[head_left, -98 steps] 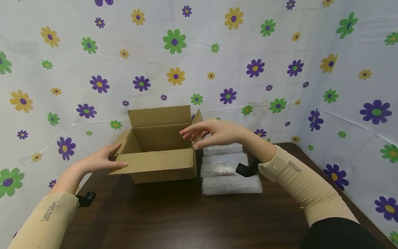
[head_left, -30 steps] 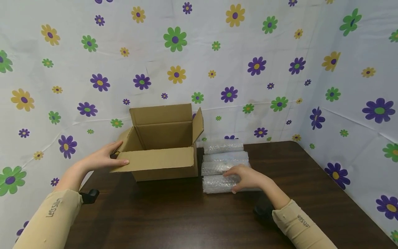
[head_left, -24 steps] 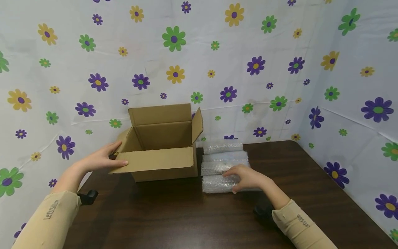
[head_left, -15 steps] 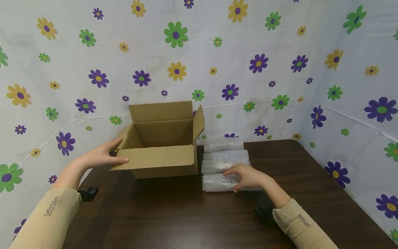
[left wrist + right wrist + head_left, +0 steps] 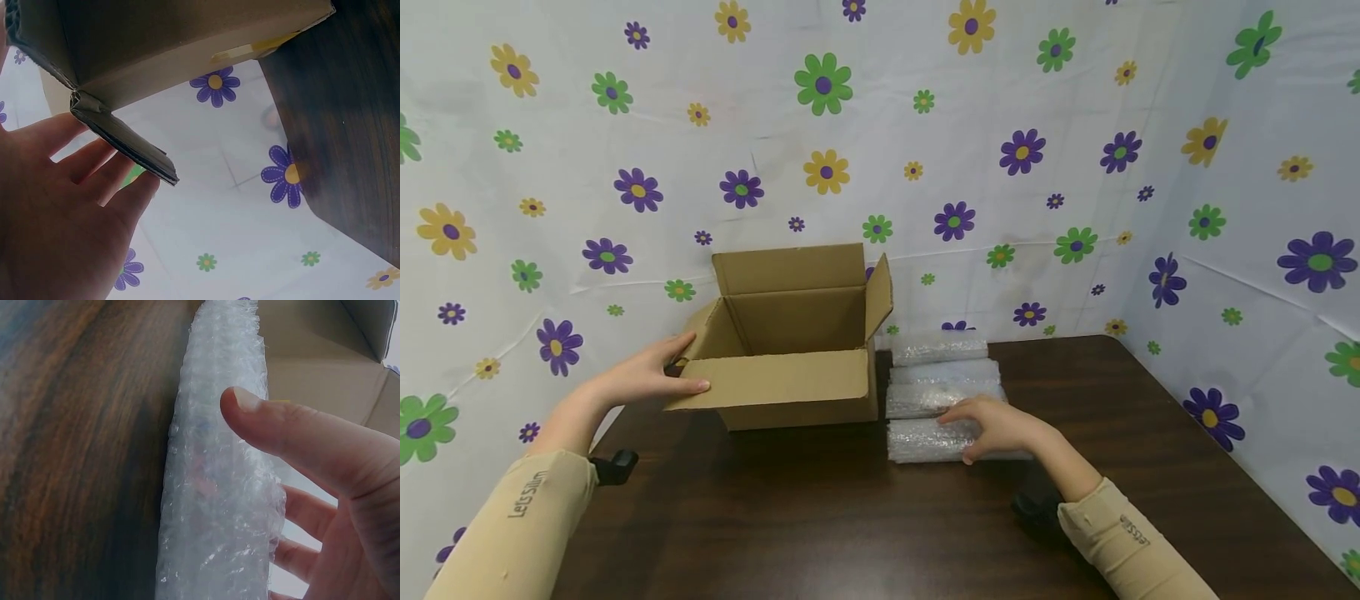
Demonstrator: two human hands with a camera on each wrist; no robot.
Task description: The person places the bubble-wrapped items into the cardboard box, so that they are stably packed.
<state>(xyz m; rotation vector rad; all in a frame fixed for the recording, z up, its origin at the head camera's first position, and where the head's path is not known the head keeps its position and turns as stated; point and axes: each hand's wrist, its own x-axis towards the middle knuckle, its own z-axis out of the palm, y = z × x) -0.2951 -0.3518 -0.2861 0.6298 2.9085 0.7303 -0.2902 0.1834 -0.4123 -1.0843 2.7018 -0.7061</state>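
An uncovered cardboard box (image 5: 797, 412) stands on the table with its flaps spread. At its left corner my left hand (image 5: 638, 375) holds the flaps: the thumb lies on the front flap (image 5: 782, 377), and the fingers are against the outside of the side flap (image 5: 134, 147) in the left wrist view. Several bubble-wrap rolls lie in a row right of the box. My right hand (image 5: 996, 427) spans the nearest bubble-wrap roll (image 5: 917, 442), thumb on the near side and fingers on the far side. That roll (image 5: 212, 506) rests on the table; pinkish marks show faintly through the plastic.
Farther bubble-wrap rolls (image 5: 940, 348) lie behind the nearest one, close to the box's right side. The dark wooden table (image 5: 820, 517) meets a flower-patterned cloth (image 5: 700, 150) at the back and on the right. Small black devices sit at both wrists.
From above the box's right side, my right hand has come down to the nearest bubble-wrap roll and stays there over the last second. My left hand keeps its place on the box flaps.
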